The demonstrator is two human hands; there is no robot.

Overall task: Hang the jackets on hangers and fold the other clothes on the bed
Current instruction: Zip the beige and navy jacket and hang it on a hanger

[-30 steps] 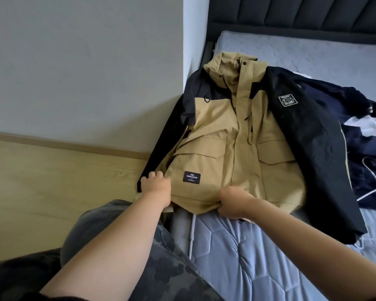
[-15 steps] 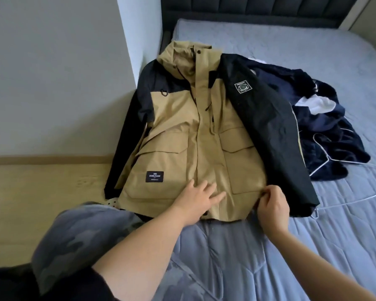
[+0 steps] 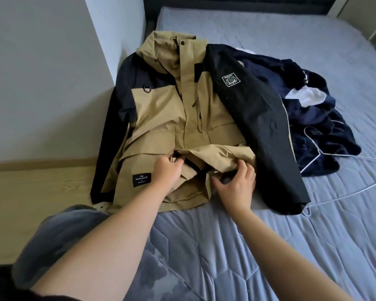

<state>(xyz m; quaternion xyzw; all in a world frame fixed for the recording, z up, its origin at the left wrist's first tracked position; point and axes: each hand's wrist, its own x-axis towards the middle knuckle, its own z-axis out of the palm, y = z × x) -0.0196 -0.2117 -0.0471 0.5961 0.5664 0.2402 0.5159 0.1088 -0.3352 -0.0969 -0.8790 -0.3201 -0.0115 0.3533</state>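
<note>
A tan and black hooded jacket (image 3: 174,109) lies face up near the left edge of the bed (image 3: 269,224), its right sleeve stretched toward the foot. My left hand (image 3: 167,170) pinches the left front edge at the zipper, low on the jacket. My right hand (image 3: 237,183) grips the right front panel, bunched and lifted upward. A dark navy garment (image 3: 317,118) with a white lining sits crumpled to the right of the jacket. Thin white wire hangers (image 3: 317,153) rest on and beside that garment.
A grey wall corner (image 3: 74,72) stands close on the left, with a wooden floor (image 3: 41,192) below it. A dark padded headboard (image 3: 226,1) runs along the far end. My knee in camouflage fabric (image 3: 63,235) rests at the bed's near edge.
Both hands moved up from the hem to the lower front of the jacket. The right front panel has been pulled up and bunched, opening the front. The camera shifted right.
</note>
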